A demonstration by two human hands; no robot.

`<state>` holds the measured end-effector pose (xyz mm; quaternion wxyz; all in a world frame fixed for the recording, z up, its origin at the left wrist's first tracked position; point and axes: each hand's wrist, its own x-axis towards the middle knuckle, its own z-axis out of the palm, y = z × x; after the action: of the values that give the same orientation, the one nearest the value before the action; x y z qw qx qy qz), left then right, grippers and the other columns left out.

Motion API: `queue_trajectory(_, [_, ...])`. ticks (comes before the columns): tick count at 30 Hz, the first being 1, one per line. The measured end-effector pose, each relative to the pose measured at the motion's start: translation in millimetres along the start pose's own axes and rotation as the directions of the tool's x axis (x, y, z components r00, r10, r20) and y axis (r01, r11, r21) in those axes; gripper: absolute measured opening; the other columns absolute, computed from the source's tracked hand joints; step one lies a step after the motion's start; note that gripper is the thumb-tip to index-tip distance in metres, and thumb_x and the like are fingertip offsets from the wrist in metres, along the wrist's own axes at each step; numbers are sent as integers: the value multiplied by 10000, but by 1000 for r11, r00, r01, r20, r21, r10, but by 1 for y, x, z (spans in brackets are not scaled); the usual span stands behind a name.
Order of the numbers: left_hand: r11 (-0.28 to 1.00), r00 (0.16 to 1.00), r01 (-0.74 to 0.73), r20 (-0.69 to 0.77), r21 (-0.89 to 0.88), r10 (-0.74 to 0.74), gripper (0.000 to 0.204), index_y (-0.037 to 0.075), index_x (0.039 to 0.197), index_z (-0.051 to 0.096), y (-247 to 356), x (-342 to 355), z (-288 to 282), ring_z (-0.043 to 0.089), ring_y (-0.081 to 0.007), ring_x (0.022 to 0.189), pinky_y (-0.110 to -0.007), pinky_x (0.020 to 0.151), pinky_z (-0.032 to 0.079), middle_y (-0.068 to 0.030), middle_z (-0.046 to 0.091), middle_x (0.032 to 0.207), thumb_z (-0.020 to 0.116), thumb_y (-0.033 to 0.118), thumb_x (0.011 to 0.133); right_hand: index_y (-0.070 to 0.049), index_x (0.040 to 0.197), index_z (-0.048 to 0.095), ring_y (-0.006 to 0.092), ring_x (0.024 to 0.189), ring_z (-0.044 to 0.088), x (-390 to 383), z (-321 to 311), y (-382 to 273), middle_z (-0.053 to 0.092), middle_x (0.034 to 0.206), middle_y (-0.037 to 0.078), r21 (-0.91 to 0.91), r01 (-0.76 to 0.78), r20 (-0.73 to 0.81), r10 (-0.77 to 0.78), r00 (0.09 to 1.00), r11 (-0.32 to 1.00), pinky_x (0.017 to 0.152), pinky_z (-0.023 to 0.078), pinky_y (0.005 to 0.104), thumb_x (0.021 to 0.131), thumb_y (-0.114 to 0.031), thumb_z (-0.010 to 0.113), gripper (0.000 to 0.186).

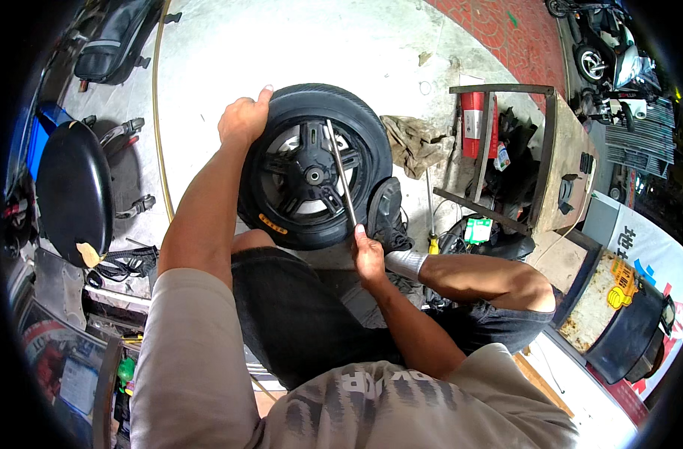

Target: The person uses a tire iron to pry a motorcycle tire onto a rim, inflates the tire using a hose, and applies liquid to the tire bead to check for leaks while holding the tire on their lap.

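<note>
A black scooter wheel [296, 105] with a spoked hub [314, 176] lies on the pale floor in front of me. My left hand [243, 118] grips the tire at its upper left edge, thumb pointing up. My right hand [368, 258] is closed on the lower end of a long silver metal bar [345, 179], which lies slanted across the wheel, its far tip near the rim's upper part. My black shoe [386, 211] rests against the tire's right side.
A round black stool [74, 191] stands left, below a black bag [115, 45]. Right are a rag [420, 142], a yellow-handled screwdriver [433, 243], a wood-and-metal frame [564, 172] holding a red box [476, 123], and a rusty drum [587, 299]. Parked scooters [603, 56] appear at upper right.
</note>
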<state>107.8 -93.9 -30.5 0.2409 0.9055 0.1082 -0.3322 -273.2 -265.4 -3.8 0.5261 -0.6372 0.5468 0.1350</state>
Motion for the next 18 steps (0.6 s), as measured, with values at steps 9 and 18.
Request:
queue_trajectory(9, [998,996,-47,-74,-33,45,777,83,1118,804,-15,4,11,683,-376,1177,-470,1016,513,-197,764,1164,412,744,1008,-172,588,402,44,520,286,9,24,19,372,577,-103,127,218,-42,-215,976,968,480,215,291,1105,-459,593,622])
queue_trajectory(18, [981,957,-158,-263,-115,124,728,72,947,790,-40,9,20,705,-426,957,-492,880,537,-203,764,959,445,710,1011,-163,609,463,54,518,321,21,34,17,435,594,-78,286,209,61,-236,970,935,489,241,274,1101,-482,586,599])
